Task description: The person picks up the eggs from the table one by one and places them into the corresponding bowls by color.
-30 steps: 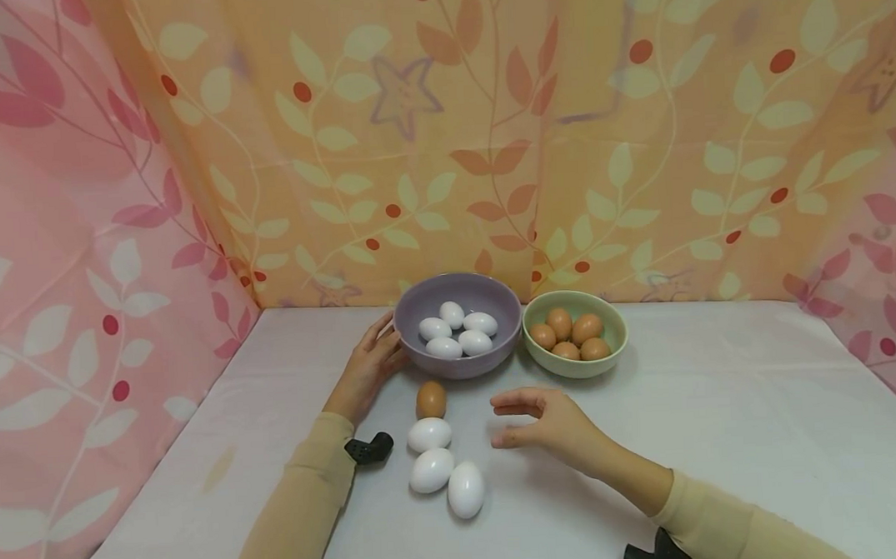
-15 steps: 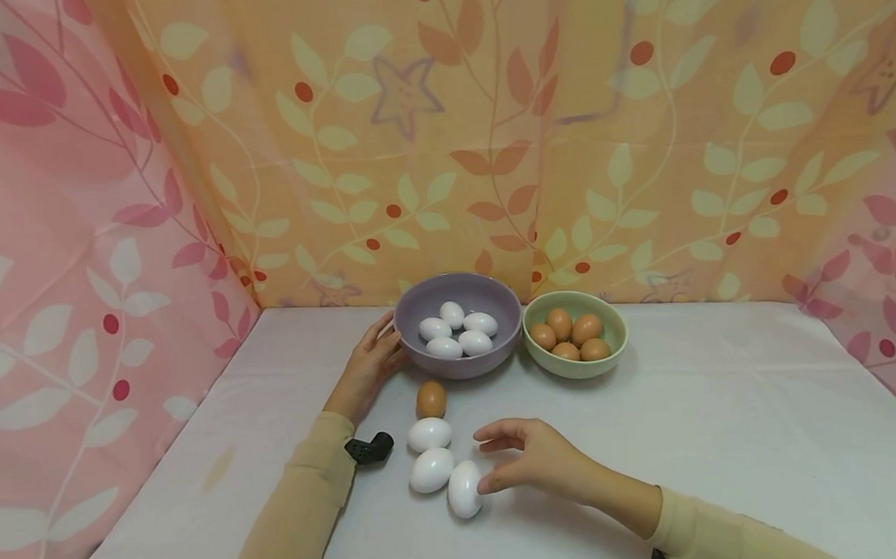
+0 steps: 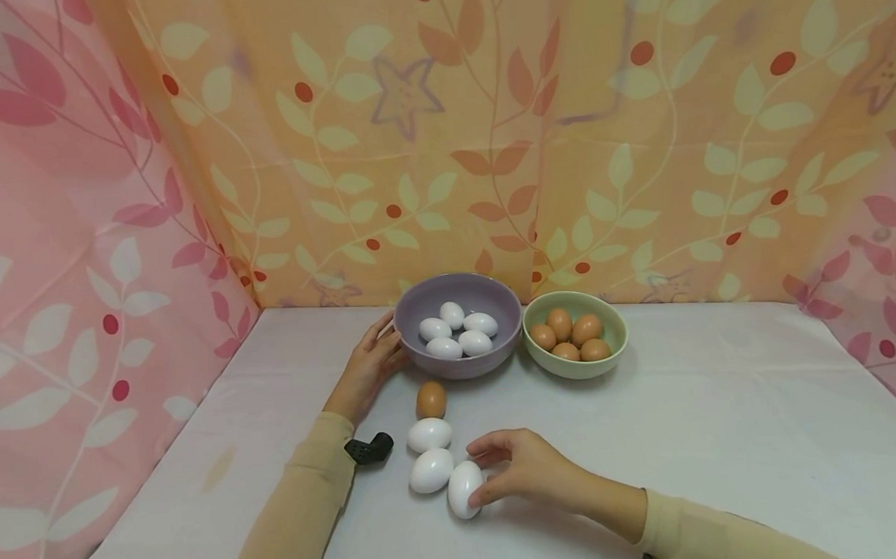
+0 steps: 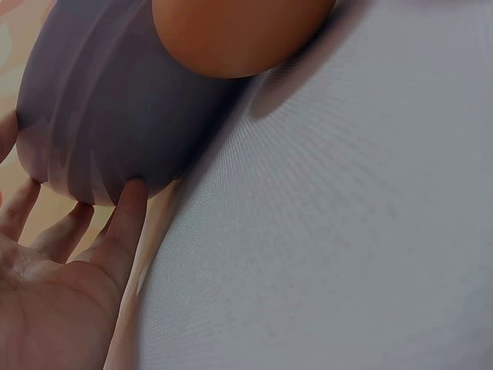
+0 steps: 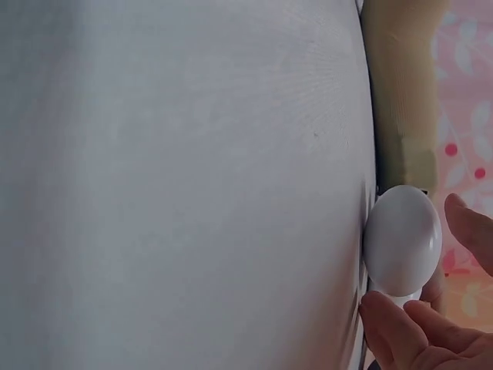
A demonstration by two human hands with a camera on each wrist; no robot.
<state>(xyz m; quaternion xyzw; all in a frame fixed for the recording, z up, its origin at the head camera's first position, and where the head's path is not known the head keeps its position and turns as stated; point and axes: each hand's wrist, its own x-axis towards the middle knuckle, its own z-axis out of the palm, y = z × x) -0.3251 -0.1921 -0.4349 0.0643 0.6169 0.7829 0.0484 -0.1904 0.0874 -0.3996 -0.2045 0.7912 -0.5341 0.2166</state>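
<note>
My left hand [image 3: 369, 364] rests its fingertips against the left side of the purple bowl [image 3: 409, 348]; in the left wrist view the fingers [image 4: 127, 223] touch its outer wall. Several white eggs lie in that bowl. Around the nearest white egg [image 3: 465, 489] on the cloth, my right hand [image 3: 535, 472] spreads thumb and fingers. The right wrist view has the white egg [image 5: 402, 240] between them, a gap showing on the thumb's side. Two more white eggs [image 3: 430, 470] and one brown egg [image 3: 431, 399] stretch in a line toward the purple bowl.
A green bowl [image 3: 579, 369] with several brown eggs stands right beside the purple one. White cloth [image 3: 725, 434] covers the table. Patterned curtains [image 3: 486, 128] rise behind and at both sides. The left forearm [image 3: 296, 503] lies left of the loose eggs.
My right hand has come down and left, from beside the brown egg to the nearest white egg, its thumb now overlapping it. The left hand and both bowls have stayed still.
</note>
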